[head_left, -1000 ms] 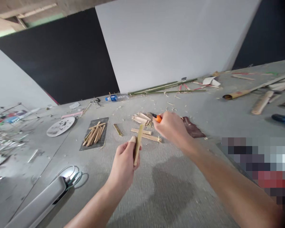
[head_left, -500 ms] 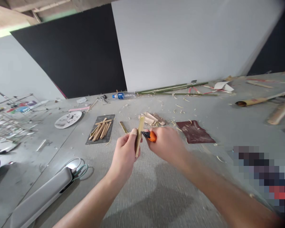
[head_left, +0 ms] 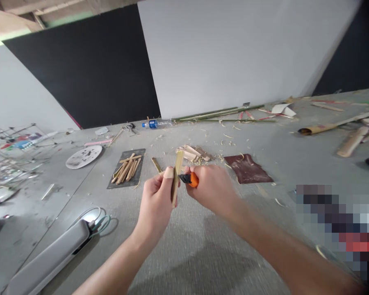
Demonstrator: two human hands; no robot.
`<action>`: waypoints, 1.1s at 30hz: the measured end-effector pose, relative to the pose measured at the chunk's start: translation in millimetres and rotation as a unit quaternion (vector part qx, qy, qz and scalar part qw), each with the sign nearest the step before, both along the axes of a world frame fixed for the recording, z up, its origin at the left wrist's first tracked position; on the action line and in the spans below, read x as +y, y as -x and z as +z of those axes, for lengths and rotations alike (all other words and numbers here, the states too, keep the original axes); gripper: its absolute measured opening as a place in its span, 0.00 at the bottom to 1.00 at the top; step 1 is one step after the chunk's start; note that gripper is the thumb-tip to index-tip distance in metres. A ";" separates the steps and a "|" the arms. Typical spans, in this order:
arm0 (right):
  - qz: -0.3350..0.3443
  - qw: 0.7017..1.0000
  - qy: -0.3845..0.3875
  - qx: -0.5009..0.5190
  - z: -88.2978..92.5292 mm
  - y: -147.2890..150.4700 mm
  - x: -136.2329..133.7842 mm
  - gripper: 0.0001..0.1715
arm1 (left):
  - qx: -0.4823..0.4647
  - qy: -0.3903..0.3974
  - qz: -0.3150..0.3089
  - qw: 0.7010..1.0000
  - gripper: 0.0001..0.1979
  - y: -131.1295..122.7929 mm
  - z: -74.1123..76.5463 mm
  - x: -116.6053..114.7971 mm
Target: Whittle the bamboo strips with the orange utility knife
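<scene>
My left hand point(head_left: 156, 203) is closed round a short bamboo strip point(head_left: 177, 166), holding it upright with the top end sticking out above the thumb. My right hand point(head_left: 212, 188) grips an orange utility knife point(head_left: 189, 179), whose dark blade end touches the strip's right edge just above my left thumb. Both hands hover over the grey floor point(head_left: 190, 246). Behind them lies a small pile of cut bamboo pieces point(head_left: 192, 154) among shavings.
A dark mat with several bamboo sticks point(head_left: 126, 169) lies to the left, a single strip point(head_left: 156, 164) beside it. A brown sandpaper sheet point(head_left: 248, 169) is at the right. A white disc point(head_left: 83, 157), water bottle point(head_left: 156, 123), long green bamboo stalks point(head_left: 221, 113) and a grey case with cables point(head_left: 49, 258) surround the spot.
My right hand has brought the knife back from the pile to the strip held in my left hand; the blade now meets the strip. The view shifted slightly.
</scene>
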State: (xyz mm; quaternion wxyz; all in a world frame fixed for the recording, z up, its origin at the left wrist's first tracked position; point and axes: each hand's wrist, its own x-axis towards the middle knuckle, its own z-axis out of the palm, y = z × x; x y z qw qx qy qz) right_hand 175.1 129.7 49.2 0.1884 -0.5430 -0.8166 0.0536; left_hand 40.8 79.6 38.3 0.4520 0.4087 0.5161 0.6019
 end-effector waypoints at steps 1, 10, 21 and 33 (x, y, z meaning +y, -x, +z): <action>-0.004 1.000 0.001 0.000 -0.1 0.9 -0.2 0.14 | 0.003 -0.005 -0.001 1.000 0.27 -0.3 -0.3 -0.9; -0.210 0.977 0.033 -0.008 -5.1 -56.9 77.1 0.19 | -0.020 0.082 -0.217 0.973 0.32 -48.2 11.7 -39.9; -0.133 0.990 0.038 0.009 -14.1 -37.1 61.7 0.18 | -0.052 0.097 -0.033 0.993 0.27 -21.4 1.0 7.1; -0.032 0.999 -0.007 0.040 2.9 -15.4 21.7 0.14 | -0.039 0.071 -0.011 0.997 0.27 -9.8 -1.5 9.0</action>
